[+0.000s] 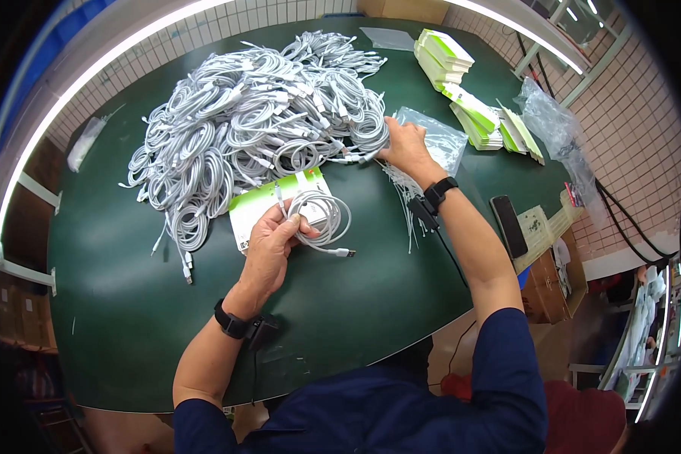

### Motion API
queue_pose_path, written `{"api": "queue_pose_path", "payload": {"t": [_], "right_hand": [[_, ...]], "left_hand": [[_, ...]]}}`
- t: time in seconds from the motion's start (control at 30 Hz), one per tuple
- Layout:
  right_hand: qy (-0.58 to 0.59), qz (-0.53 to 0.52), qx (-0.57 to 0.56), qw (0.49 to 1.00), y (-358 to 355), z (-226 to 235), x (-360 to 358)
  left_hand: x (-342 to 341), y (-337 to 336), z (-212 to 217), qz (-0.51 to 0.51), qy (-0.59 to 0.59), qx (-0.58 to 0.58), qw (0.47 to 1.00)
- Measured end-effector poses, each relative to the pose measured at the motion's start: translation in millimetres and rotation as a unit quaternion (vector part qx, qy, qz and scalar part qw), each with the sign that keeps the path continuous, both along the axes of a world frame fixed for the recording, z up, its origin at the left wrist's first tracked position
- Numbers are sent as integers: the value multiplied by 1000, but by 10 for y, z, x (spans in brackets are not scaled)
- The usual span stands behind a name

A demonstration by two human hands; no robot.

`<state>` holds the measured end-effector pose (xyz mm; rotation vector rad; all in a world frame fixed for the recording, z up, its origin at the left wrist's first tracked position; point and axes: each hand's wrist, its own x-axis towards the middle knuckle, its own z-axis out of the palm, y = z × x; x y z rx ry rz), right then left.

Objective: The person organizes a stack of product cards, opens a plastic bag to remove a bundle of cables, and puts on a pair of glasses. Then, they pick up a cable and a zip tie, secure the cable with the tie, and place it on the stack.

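Observation:
A coil of light grey charging cable (321, 219) is pinched in my left hand (274, 240), with one plug hanging free to the right. Behind that coil lies a white and green card package (268, 200), partly covered by my fingers and the cable. At the right edge of a big heap of coiled cables (250, 113), my right hand (407, 150) has its fingers closed around the edge of another coil, its fingertips partly hidden. Thin white cable ties (407, 198) lie loose beside my right wrist, near a clear plastic bag (443, 145).
Stacks of green and white card packages (443, 57) stand at the far right of the green table (151, 325). A black phone (508, 225) lies at the right edge. Crumpled clear plastic (548, 125) is behind it, and a small white bag (87, 144) rests far left.

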<state>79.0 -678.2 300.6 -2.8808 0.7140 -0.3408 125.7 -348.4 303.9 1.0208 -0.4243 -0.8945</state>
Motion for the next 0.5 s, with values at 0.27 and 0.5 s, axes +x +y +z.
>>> {"api": "queue_pose_path", "payload": {"t": [0.27, 0.5], "right_hand": [[-19, -9, -13, 1000, 98, 19, 15], [20, 39, 34, 998, -513, -78, -508]], "left_hand": [[33, 33, -4, -2, -9, 7, 1000], [7, 23, -4, -8, -25, 17, 1000]]}}
